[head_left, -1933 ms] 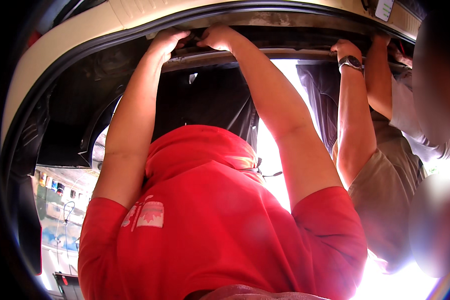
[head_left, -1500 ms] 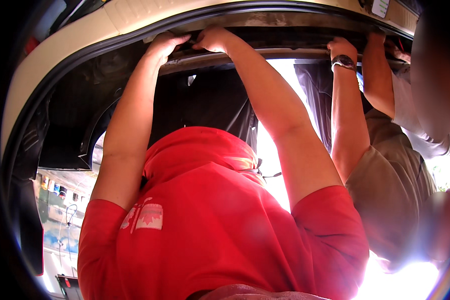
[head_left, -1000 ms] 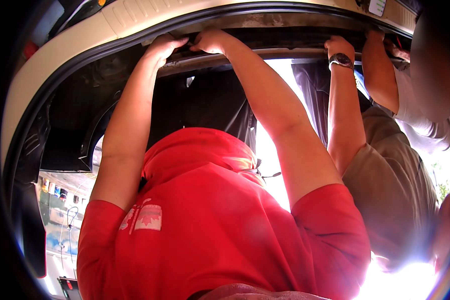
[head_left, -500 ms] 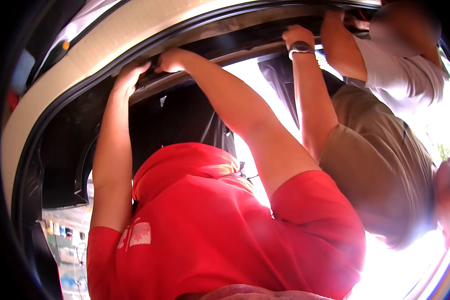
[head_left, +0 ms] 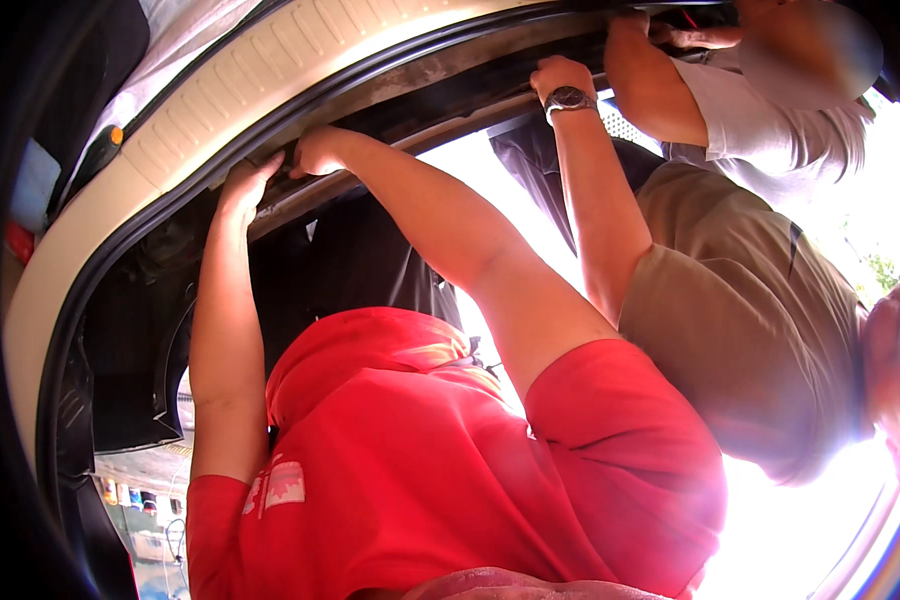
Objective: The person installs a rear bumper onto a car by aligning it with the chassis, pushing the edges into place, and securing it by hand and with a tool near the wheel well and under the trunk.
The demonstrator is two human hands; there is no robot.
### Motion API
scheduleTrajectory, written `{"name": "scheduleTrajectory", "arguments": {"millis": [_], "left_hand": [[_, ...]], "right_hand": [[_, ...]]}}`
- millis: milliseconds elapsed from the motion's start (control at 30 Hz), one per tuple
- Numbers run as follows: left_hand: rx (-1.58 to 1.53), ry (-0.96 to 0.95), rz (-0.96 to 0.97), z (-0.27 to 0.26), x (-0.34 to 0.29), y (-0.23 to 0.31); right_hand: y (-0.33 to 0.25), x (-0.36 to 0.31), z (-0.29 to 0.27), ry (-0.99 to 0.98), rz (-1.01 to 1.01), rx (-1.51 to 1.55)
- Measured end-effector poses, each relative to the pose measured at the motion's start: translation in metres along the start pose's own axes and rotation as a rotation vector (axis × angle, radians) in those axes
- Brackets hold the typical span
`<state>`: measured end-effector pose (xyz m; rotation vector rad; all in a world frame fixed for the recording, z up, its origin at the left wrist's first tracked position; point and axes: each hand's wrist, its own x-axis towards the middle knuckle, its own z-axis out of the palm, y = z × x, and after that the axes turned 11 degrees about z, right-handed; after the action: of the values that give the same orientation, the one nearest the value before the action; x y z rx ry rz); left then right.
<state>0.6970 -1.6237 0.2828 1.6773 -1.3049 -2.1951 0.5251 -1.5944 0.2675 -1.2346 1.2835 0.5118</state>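
Cream sill (head_left: 210, 115): curves up from the left, edged by a black rubber seal (head_left: 360, 78).
Left hand (head_left: 248, 190): at the left part of the dark bar (head_left: 460, 100) under the sill; cannot tell whether it grips.
Right hand (head_left: 320, 152): just beside the left, fingers curled; its hold is hidden too.
Dark bar: runs rightward below the seal.
Co-worker's hand (head_left: 560, 73): farther right along the bar.
Pinch risk: uneven pulling might twist the bar, trapping fingers.

To your right, a co-worker in a brown shirt (head_left: 740, 320) wears a wristwatch (head_left: 569, 98), near a second co-worker in a pale shirt (head_left: 775, 130); green foliage (head_left: 884, 270) shows beyond. At far left, a blue object (head_left: 36, 182) sits near a red one (head_left: 19, 241).
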Motion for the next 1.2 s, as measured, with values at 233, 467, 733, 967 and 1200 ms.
{"name": "scheduleTrajectory", "arguments": {"millis": [233, 467, 733, 967, 1200], "left_hand": [[-0.156, 0.045, -0.082, 0.001, -0.006, 0.008], [-0.125, -0.093, 0.007, 0.000, -0.006, 0.005], [-0.112, -0.222, -0.010, -0.007, -0.003, 0.007], [-0.016, -0.013, 0.009, 0.015, -0.016, 0.043], [-0.163, -0.194, 0.028, 0.001, -0.005, 0.016]], "right_hand": [[-0.008, -0.009, -0.009, -0.020, -0.013, -0.078], [-0.009, -0.018, -0.012, 0.002, -0.007, -0.062], [-0.008, -0.028, -0.019, 0.034, -0.048, 0.073], [-0.005, -0.027, -0.018, 0.045, -0.004, 0.073], [-0.007, -0.027, -0.019, 0.072, -0.038, 0.032]]}}
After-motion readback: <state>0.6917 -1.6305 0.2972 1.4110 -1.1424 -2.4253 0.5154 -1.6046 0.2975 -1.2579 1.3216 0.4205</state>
